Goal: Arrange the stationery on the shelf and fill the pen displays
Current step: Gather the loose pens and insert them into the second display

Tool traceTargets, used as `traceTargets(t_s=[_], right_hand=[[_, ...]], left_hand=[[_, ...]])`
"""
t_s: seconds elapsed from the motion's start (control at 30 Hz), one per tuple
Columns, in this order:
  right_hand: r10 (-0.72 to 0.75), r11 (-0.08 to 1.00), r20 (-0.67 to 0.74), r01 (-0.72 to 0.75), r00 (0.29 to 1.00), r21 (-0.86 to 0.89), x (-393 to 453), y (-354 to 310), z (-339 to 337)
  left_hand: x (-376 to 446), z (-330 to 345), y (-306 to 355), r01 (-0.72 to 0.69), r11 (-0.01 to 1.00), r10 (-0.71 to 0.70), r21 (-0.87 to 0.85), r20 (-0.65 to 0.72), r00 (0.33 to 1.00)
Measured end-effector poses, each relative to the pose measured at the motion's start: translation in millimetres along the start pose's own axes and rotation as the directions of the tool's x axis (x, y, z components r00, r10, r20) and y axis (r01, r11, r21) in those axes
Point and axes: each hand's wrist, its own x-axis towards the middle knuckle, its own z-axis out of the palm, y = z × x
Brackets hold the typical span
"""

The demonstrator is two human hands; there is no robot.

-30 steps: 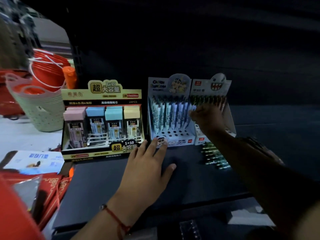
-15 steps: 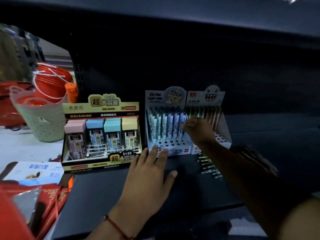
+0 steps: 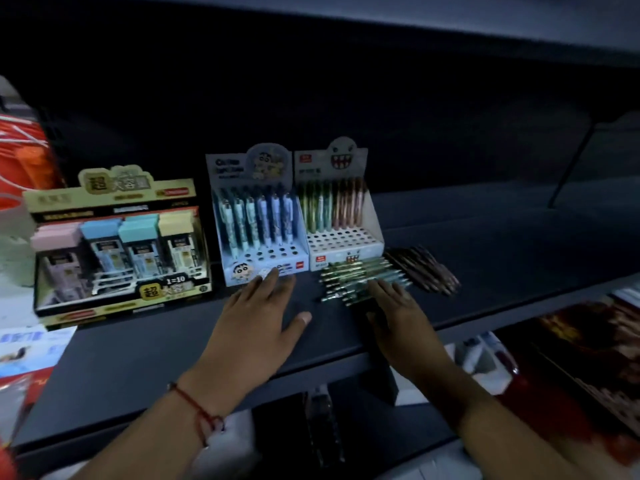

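Note:
On the dark shelf stand two pen displays side by side. The blue cartoon display holds a row of pens at its back. The white monster-face display holds green and brown pens at its back, with many holes bare in front. Loose green pens lie in a pile before it, and dark brown pens lie to their right. My left hand rests flat on the shelf, fingertips at the blue display's base. My right hand lies with straight fingers over the near ends of the green pens.
A yellow-trimmed display of pastel lead refill cases stands at the shelf's left. Red baskets sit beyond it. Red packets and other goods lie on the lower level to the right, under the shelf edge.
My right hand has drawn back from the monster-face display's pen row down to the loose green pens. My left hand stayed flat on the shelf. The camera shifted right.

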Motion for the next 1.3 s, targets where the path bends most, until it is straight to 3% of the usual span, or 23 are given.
traceTargets(t_s=[0.33, 0.77, 0.97, 1.3], right_hand=[[-0.097, 0.994, 0.131, 0.104, 0.987, -0.046, 18, 24, -20], [-0.038, 0.989, 0.262, 0.074, 0.964, -0.131, 55, 20, -33], [-0.089, 0.983, 0.339, 0.138, 0.937, -0.121, 50, 15, -45], [-0.124, 0.983, 0.345, 0.164, 0.930, -0.087, 33, 12, -33]], left_hand=[[10, 13, 25, -0.011, 1.000, 0.011, -0.005, 0.015, 1.000], [21, 17, 24, -0.003, 0.997, 0.004, -0.082, 0.007, 1.000], [19, 13, 15, 0.003, 0.993, -0.003, -0.117, 0.000, 1.000], [11, 6, 16, 0.013, 0.992, -0.013, -0.124, 0.004, 1.000]])
